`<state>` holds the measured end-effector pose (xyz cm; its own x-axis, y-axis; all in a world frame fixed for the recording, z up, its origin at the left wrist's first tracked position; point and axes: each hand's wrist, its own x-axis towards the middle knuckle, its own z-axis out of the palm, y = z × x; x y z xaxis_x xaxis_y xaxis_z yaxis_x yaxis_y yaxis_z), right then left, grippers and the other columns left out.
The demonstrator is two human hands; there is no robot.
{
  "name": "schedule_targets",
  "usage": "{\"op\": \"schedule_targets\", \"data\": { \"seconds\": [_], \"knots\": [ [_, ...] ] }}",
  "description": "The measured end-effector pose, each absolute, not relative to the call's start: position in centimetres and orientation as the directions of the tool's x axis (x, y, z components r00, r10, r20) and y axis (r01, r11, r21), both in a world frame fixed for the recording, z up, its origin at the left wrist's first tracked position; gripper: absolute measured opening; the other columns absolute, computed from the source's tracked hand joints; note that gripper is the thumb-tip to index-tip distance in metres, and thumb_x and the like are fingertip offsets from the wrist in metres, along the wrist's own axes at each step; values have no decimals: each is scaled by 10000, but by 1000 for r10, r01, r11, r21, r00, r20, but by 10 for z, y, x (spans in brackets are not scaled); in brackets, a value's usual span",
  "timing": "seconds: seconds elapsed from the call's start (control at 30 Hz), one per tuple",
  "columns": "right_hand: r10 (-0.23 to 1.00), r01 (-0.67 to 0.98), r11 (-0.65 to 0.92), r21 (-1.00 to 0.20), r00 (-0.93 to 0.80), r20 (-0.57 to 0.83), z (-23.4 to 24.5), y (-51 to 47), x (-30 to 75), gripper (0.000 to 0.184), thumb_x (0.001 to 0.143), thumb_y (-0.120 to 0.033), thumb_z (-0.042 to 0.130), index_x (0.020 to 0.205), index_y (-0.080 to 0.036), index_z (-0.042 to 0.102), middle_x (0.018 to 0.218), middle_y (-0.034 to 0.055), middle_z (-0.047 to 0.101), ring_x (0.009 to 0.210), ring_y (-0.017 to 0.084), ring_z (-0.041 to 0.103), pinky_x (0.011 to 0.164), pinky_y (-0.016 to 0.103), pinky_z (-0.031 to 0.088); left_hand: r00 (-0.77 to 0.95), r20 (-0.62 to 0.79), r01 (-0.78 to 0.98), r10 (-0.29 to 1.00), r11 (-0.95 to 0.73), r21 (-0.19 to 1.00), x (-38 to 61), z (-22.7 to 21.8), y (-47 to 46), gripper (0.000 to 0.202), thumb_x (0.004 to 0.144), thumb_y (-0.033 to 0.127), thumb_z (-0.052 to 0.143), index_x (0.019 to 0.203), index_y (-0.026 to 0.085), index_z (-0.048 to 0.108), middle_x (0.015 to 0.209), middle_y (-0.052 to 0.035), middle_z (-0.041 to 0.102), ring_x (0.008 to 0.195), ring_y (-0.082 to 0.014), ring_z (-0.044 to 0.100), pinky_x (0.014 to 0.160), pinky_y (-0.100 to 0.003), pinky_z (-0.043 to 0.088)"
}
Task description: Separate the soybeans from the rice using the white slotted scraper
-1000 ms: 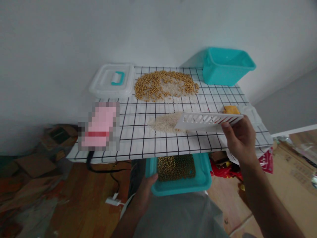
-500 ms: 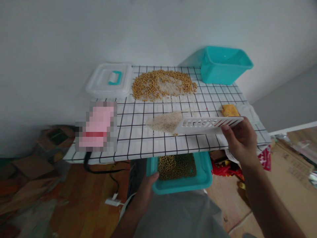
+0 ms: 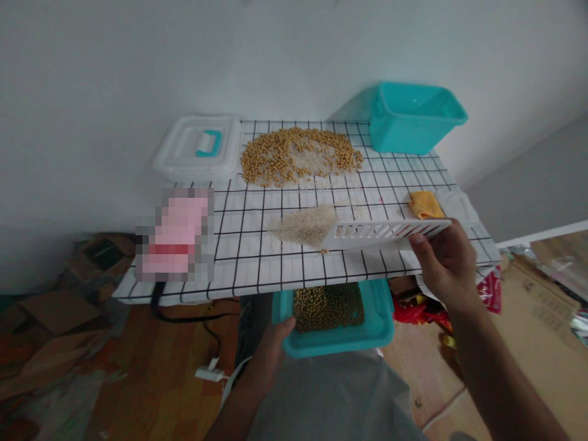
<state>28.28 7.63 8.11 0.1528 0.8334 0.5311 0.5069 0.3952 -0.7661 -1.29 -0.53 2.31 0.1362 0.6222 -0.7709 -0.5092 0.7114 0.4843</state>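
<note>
My right hand (image 3: 444, 262) grips the end of a white slotted plastic strip (image 3: 383, 233) that lies edge-down on the checked table top (image 3: 257, 263), its far end against a small heap of white rice (image 3: 305, 225). My left hand (image 3: 267, 355) holds the rim of a teal tray (image 3: 381, 327) with soybeans (image 3: 327, 306) in it, kept below the table's front edge. A wide patch of soybeans mixed with rice (image 3: 301, 155) lies at the back of the table.
A clear lidded box with a teal handle (image 3: 198, 154) sits at the back left, a teal tub (image 3: 413, 117) at the back right. A yellow cloth (image 3: 425, 204) lies near the right edge. A pink blurred item (image 3: 176, 234) lies left. Cardboard and packets clutter the floor.
The strip has tilted more onto its edge and slid slightly toward the front of the table with the rice heap. My left hand and the tray stay in place.
</note>
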Motion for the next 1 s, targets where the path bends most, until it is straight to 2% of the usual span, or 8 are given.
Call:
{"op": "schedule_targets", "data": {
  "seconds": [0.1,0.23,0.47,0.63,0.77,0.87,1.0],
  "knots": [
    [828,530,401,-747,138,543,81,75,282,74,908,-319,677,966,-278,695,886,34,674,832,215,664,689,356,566,154,-748,-516,645,698,496,-9,21,-8,543,711,340,736,1224,174,675,1102,-79,817,1305,-368,599,1100,-501,487],
    [842,505,398,-766,130,524,81,69,280,60,908,-314,675,959,-288,695,905,40,683,863,226,668,711,373,569,237,-765,-509,598,747,427,-7,14,-12,592,700,406,748,1249,198,675,1106,-81,816,1253,-404,633,1063,-545,511],
    [867,465,369,-805,141,479,81,56,280,123,907,-287,680,1028,-305,692,897,31,693,792,216,668,654,371,560,221,-751,-486,622,738,469,-8,-2,-18,726,718,412,764,1366,135,590,1207,-103,782,1343,-377,559,1164,-501,422],
    [853,492,372,-787,153,499,81,47,282,163,895,-268,692,1053,-305,697,910,39,702,767,215,676,621,359,578,247,-755,-482,608,753,448,-7,2,-19,793,726,418,739,1455,200,515,1266,-81,755,1299,-409,590,1107,-552,477],
    [853,479,370,-796,166,496,82,42,283,162,893,-238,693,1046,-291,697,887,35,704,745,200,685,603,332,587,259,-747,-492,612,749,443,-6,6,-18,755,757,380,722,1451,170,508,1246,-87,765,1295,-391,598,1109,-528,477],
    [855,460,374,-805,166,491,83,40,284,152,891,-227,694,1030,-287,704,909,38,711,769,205,699,625,335,601,265,-735,-502,624,740,447,-5,9,-16,672,823,345,668,1443,149,502,1252,-85,763,1352,-353,552,1147,-500,437],
    [854,456,369,-810,177,489,81,39,286,163,882,-217,700,1025,-295,706,901,38,712,768,214,699,625,346,600,208,-737,-486,643,722,492,-5,15,-13,590,796,348,695,1350,174,595,1271,-75,754,1400,-358,495,1179,-499,397]
  ]
}}
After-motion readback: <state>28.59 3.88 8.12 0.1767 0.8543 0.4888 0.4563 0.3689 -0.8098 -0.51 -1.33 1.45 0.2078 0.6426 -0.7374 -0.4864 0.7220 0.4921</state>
